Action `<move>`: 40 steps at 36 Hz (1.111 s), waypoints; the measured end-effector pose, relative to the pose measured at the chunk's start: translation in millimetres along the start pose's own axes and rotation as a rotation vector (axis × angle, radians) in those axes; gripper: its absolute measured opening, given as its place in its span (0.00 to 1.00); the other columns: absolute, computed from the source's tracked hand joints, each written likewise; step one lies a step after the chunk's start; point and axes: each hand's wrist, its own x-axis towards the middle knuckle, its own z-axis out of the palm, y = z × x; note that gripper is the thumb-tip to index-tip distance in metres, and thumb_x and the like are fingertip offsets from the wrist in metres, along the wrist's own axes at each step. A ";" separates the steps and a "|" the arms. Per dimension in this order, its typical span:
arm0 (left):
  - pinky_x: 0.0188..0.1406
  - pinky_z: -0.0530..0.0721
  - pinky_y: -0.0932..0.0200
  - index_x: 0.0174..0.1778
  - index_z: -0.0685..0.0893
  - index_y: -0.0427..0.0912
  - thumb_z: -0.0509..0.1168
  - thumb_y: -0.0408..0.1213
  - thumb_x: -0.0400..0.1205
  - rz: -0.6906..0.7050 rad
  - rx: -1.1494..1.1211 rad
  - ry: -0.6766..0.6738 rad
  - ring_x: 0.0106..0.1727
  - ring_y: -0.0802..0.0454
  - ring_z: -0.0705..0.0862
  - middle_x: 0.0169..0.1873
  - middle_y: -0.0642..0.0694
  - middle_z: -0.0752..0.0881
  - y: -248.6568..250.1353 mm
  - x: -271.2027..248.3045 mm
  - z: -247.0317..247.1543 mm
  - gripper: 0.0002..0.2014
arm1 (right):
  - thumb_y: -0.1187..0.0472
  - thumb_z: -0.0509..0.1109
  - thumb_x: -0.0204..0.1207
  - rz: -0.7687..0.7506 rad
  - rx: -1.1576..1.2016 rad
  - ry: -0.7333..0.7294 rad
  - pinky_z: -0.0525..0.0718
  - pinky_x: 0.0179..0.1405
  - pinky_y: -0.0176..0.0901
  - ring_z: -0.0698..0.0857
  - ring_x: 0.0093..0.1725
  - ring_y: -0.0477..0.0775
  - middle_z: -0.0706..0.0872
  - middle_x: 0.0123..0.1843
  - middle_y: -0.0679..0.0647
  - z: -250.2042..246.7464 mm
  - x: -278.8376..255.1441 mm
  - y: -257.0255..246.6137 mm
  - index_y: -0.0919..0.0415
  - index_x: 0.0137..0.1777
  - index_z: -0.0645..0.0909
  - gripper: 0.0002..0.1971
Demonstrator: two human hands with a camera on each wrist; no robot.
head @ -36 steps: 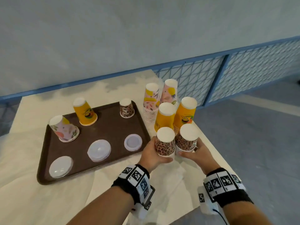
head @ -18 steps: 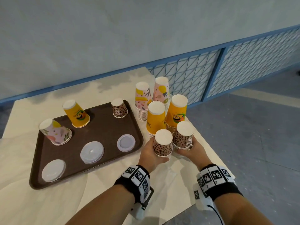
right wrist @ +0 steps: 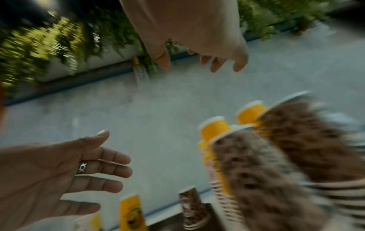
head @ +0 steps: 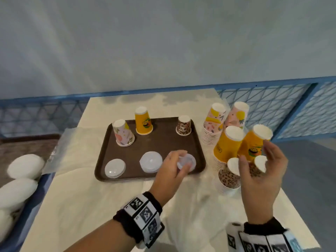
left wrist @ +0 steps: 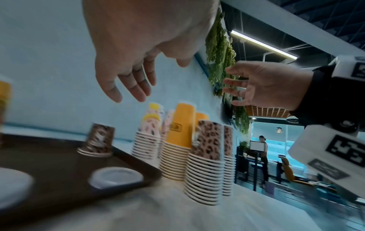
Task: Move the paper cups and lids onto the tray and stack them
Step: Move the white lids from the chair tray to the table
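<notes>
On the brown tray [head: 160, 146] stand three upturned cups: a floral one [head: 123, 132], a yellow one [head: 143, 122] and a leopard-print one [head: 184, 125]. Three clear lids lie along its front; the right lid [head: 189, 163] is partly behind my left hand [head: 177, 161], which hovers open over the tray's front right corner. Right of the tray stand floral stacks [head: 213, 122], yellow stacks [head: 228, 144] and two leopard stacks [head: 230, 176]. My right hand [head: 256, 157] is raised, open and holding nothing, in front of the leopard stacks [left wrist: 207, 162]. Both wrist views are blurred.
The cup stacks stand close to the table's right edge, with grey floor beyond. A blue mesh fence [head: 272, 106] runs behind the table. White rounded bundles [head: 23, 166] lie in a blue bin at the left. Crumpled clear wrap [head: 196, 206] covers the near tabletop.
Both hands have let go of the leopard stacks. The left has moved left over the tray's corner, the right has lifted and spread. My head view has swung left.
</notes>
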 end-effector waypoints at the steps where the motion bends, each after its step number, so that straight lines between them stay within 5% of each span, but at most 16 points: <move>1: 0.59 0.73 0.76 0.65 0.77 0.46 0.60 0.46 0.84 0.019 0.036 0.050 0.59 0.60 0.78 0.60 0.52 0.79 -3.8 -3.5 -15.5 0.15 | 0.55 0.70 0.69 -0.029 0.029 -0.033 0.76 0.68 0.45 0.76 0.67 0.56 0.75 0.63 0.46 14.4 -2.5 -8.2 0.51 0.68 0.69 0.26; 3: 0.55 0.71 0.78 0.63 0.78 0.46 0.57 0.52 0.82 0.036 0.121 0.132 0.57 0.59 0.77 0.58 0.54 0.80 -12.6 -11.8 -47.7 0.18 | 0.58 0.70 0.71 -0.100 0.048 -0.117 0.75 0.69 0.51 0.76 0.66 0.56 0.76 0.62 0.47 46.1 -11.1 -25.1 0.48 0.65 0.71 0.22; 7: 0.57 0.76 0.63 0.59 0.81 0.46 0.51 0.56 0.79 -0.017 0.192 0.311 0.55 0.58 0.79 0.53 0.57 0.80 -39.6 -34.1 -119.1 0.24 | 0.59 0.67 0.73 -0.116 0.136 -0.308 0.71 0.67 0.29 0.76 0.62 0.45 0.76 0.59 0.47 119.1 -43.1 -57.5 0.52 0.62 0.72 0.17; 16: 0.56 0.72 0.64 0.62 0.80 0.38 0.65 0.35 0.81 -0.320 0.368 0.613 0.57 0.49 0.78 0.57 0.43 0.81 -132.8 -115.5 -294.9 0.14 | 0.63 0.71 0.72 -0.050 0.235 -0.894 0.72 0.56 0.18 0.79 0.58 0.36 0.78 0.58 0.47 272.4 -173.1 -129.1 0.49 0.59 0.76 0.18; 20: 0.65 0.76 0.43 0.64 0.78 0.36 0.67 0.32 0.79 -0.543 0.426 0.617 0.63 0.38 0.78 0.61 0.37 0.78 -176.9 -159.8 -364.6 0.17 | 0.62 0.71 0.75 0.021 0.118 -1.234 0.71 0.48 0.16 0.82 0.52 0.46 0.78 0.58 0.47 324.0 -234.5 -145.1 0.54 0.62 0.77 0.16; 24: 0.64 0.75 0.48 0.67 0.75 0.34 0.69 0.34 0.79 -0.712 0.463 0.431 0.68 0.39 0.77 0.65 0.35 0.78 -210.8 -191.4 -419.0 0.22 | 0.55 0.69 0.77 0.064 -0.087 -1.520 0.74 0.50 0.32 0.82 0.52 0.52 0.81 0.61 0.56 359.7 -280.2 -156.1 0.60 0.66 0.76 0.19; 29: 0.65 0.74 0.54 0.74 0.69 0.40 0.72 0.42 0.76 -0.851 0.620 -0.127 0.70 0.42 0.76 0.70 0.39 0.76 -245.6 -206.4 -456.5 0.32 | 0.51 0.66 0.79 0.126 -0.301 -1.687 0.69 0.49 0.38 0.80 0.63 0.60 0.79 0.67 0.62 386.8 -320.2 -162.1 0.64 0.70 0.72 0.24; 33: 0.65 0.74 0.55 0.73 0.70 0.42 0.74 0.45 0.72 -0.796 0.733 -0.379 0.69 0.45 0.77 0.70 0.42 0.77 -261.1 -204.7 -463.2 0.35 | 0.50 0.66 0.78 0.160 -0.369 -1.692 0.70 0.50 0.41 0.79 0.65 0.61 0.79 0.66 0.62 398.4 -341.2 -163.4 0.64 0.67 0.73 0.23; 36: 0.66 0.75 0.52 0.72 0.71 0.44 0.75 0.48 0.71 -0.732 0.831 -0.533 0.69 0.43 0.78 0.69 0.42 0.79 -265.2 -200.4 -461.7 0.35 | 0.46 0.65 0.78 0.170 -0.410 -1.713 0.76 0.61 0.47 0.78 0.67 0.61 0.79 0.69 0.60 401.8 -352.5 -163.7 0.62 0.70 0.71 0.26; 40: 0.71 0.68 0.49 0.72 0.70 0.43 0.74 0.52 0.71 -0.665 0.994 -0.674 0.70 0.42 0.77 0.69 0.41 0.79 -264.1 -194.8 -457.9 0.36 | 0.43 0.65 0.76 0.150 -0.474 -1.694 0.75 0.64 0.47 0.77 0.69 0.60 0.78 0.70 0.60 405.7 -360.9 -166.5 0.61 0.72 0.70 0.29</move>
